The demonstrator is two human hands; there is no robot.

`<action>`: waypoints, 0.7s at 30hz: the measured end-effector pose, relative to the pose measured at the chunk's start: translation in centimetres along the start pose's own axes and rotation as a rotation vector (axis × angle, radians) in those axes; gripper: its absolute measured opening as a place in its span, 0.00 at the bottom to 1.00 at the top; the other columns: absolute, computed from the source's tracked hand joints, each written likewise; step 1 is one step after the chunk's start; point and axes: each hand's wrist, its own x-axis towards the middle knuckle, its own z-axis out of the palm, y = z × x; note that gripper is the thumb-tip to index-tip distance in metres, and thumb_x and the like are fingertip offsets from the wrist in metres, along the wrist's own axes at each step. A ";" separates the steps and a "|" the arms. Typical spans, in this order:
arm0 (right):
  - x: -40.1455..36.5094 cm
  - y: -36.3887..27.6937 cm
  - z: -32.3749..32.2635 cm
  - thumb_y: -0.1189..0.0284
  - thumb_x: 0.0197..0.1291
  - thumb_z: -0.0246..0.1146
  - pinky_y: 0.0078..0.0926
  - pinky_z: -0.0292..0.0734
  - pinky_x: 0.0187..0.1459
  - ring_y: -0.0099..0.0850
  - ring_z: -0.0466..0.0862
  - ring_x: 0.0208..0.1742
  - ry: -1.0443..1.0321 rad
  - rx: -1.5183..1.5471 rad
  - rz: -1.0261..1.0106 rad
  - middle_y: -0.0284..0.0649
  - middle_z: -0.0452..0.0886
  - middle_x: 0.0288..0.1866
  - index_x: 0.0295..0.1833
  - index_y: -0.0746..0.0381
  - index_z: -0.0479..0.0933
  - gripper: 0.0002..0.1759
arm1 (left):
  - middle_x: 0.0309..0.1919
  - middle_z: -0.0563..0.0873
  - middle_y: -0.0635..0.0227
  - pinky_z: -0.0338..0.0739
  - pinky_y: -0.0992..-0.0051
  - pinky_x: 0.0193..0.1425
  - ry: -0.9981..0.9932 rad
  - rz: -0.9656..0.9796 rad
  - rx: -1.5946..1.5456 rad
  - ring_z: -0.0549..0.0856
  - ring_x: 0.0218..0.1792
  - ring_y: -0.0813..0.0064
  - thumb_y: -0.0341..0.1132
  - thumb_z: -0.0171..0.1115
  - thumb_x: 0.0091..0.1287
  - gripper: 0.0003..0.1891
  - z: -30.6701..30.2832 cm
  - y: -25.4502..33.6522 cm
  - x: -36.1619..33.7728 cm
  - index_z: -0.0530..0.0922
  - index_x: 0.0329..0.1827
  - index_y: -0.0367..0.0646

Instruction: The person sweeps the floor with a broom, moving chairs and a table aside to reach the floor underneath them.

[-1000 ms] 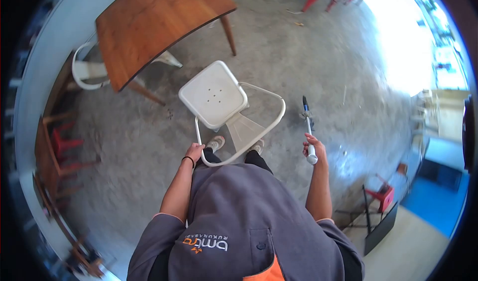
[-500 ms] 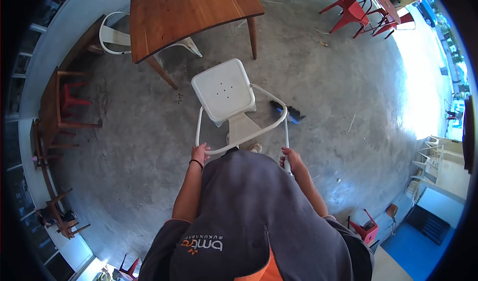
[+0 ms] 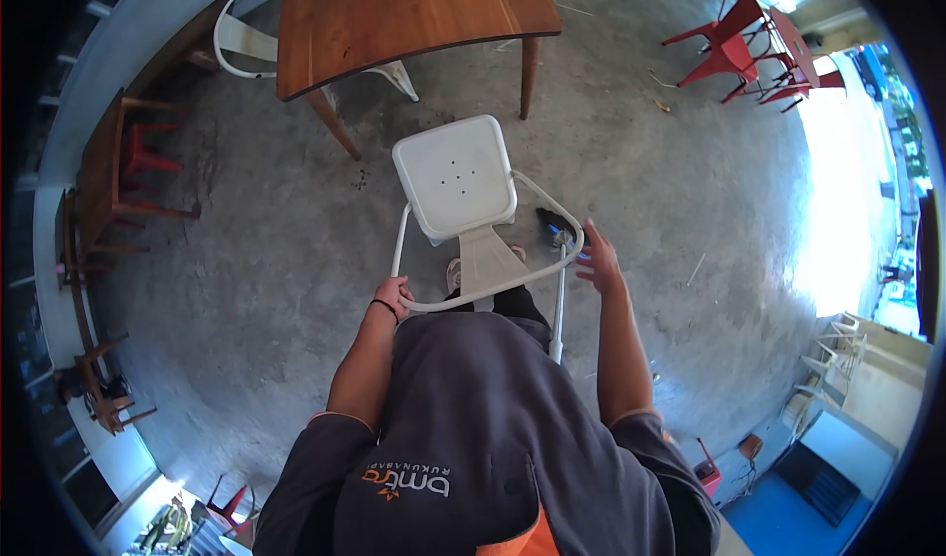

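A white metal chair (image 3: 453, 174) with holes in its seat stands right in front of me, its tubular backrest frame towards my body. My left hand (image 3: 393, 295), a dark band on its wrist, is closed around the left corner of that frame. By the frame's right corner, my right hand (image 3: 601, 259) is open with fingers apart. Just left of it, a broom with a pale handle (image 3: 560, 310) stands against the chair frame. Its dark bristles and blue head (image 3: 558, 225) are on the floor, partly hidden behind the frame.
Ahead stands a wooden table (image 3: 414, 14) with another white chair (image 3: 246, 39) at its left. Red chairs (image 3: 729, 39) are at the far right. More wooden furniture (image 3: 103, 177) lines the left wall. White chairs (image 3: 836, 349) are at the right.
My right hand has let go of the broom handle and moved forward to the chair frame's right corner, fingers spreading. My left hand keeps its hold on the chair.
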 end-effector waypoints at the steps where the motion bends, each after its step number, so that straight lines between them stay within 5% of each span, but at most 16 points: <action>1: 2.4 -1.1 0.1 0.44 0.59 0.56 0.57 0.70 0.53 0.47 0.77 0.46 -0.144 0.014 0.079 0.51 0.67 0.59 0.67 0.61 0.59 0.40 | 0.21 0.72 0.67 0.72 0.66 0.29 -0.088 -0.037 -0.121 0.73 0.23 0.70 0.33 0.57 0.63 0.09 -1.0 -0.3 0.9 0.71 0.25 0.44; 5: 10.6 1.4 0.7 0.59 0.61 0.59 0.63 0.69 0.56 0.54 0.75 0.56 -0.475 0.245 0.391 0.58 0.64 0.62 0.66 0.61 0.59 0.32 | 0.31 0.77 0.60 0.75 0.54 0.51 -0.068 0.014 -0.327 0.80 0.43 0.60 0.23 0.50 0.58 0.03 3.2 -1.6 -5.3 0.67 0.30 0.41; 6: 9.4 0.3 0.9 0.73 0.61 0.56 0.56 0.77 0.52 0.52 0.77 0.56 -0.511 0.317 0.416 0.59 0.70 0.57 0.63 0.65 0.59 0.26 | 0.35 0.79 0.57 0.72 0.48 0.56 -0.107 0.031 -0.341 0.79 0.49 0.58 0.21 0.47 0.56 0.04 3.6 -1.6 -5.8 0.66 0.31 0.41; 8: 10.3 1.0 0.8 0.77 0.61 0.54 0.44 0.82 0.46 0.48 0.81 0.51 -0.526 0.502 0.305 0.57 0.75 0.52 0.59 0.68 0.61 0.21 | 0.47 0.79 0.51 0.63 0.42 0.68 -0.262 0.121 -0.327 0.72 0.63 0.52 0.15 0.41 0.49 0.13 3.9 -1.6 -6.3 0.65 0.37 0.36; 9: 10.7 1.4 0.9 0.79 0.61 0.52 0.38 0.85 0.43 0.46 0.82 0.49 -0.528 0.594 0.253 0.56 0.77 0.50 0.56 0.69 0.62 0.18 | 0.47 0.80 0.51 0.69 0.49 0.64 -0.266 0.160 -0.344 0.76 0.59 0.56 0.15 0.42 0.50 0.12 3.8 -1.4 -6.3 0.65 0.38 0.35; 10: 8.2 -0.6 2.3 0.84 0.59 0.48 0.16 0.81 0.26 0.30 0.84 0.30 -0.330 0.562 0.230 0.45 0.80 0.34 0.49 0.72 0.64 0.12 | 0.46 0.80 0.52 0.74 0.56 0.60 -0.271 0.201 -0.364 0.79 0.54 0.59 0.16 0.43 0.51 0.12 3.8 -1.2 -6.0 0.66 0.39 0.35; 13: 11.1 -1.0 1.3 0.84 0.58 0.46 0.09 0.69 0.17 0.17 0.72 0.17 -0.680 0.663 0.221 0.35 0.72 0.23 0.40 0.70 0.66 0.06 | 0.39 0.81 0.56 0.80 0.76 0.39 -0.318 0.225 -0.445 0.82 0.36 0.72 0.18 0.44 0.56 0.08 3.2 0.3 -3.8 0.67 0.37 0.34; 17: 11.2 -5.1 3.3 0.86 0.53 0.46 0.09 0.58 0.14 0.13 0.62 0.14 -0.513 0.680 0.269 0.30 0.65 0.20 0.33 0.68 0.66 0.05 | 0.24 0.77 0.65 0.69 0.87 0.18 -0.371 0.162 -0.493 0.72 0.17 0.85 0.22 0.45 0.61 0.03 5.0 4.5 -4.6 0.69 0.33 0.35; 21: 11.2 -7.4 4.6 0.85 0.52 0.46 0.09 0.60 0.15 0.13 0.63 0.14 -0.512 0.728 0.265 0.32 0.67 0.21 0.30 0.66 0.65 0.04 | 0.21 0.70 0.71 0.66 0.86 0.20 -0.411 0.182 -0.503 0.70 0.17 0.85 0.22 0.42 0.60 0.06 6.8 8.1 -5.7 0.69 0.30 0.36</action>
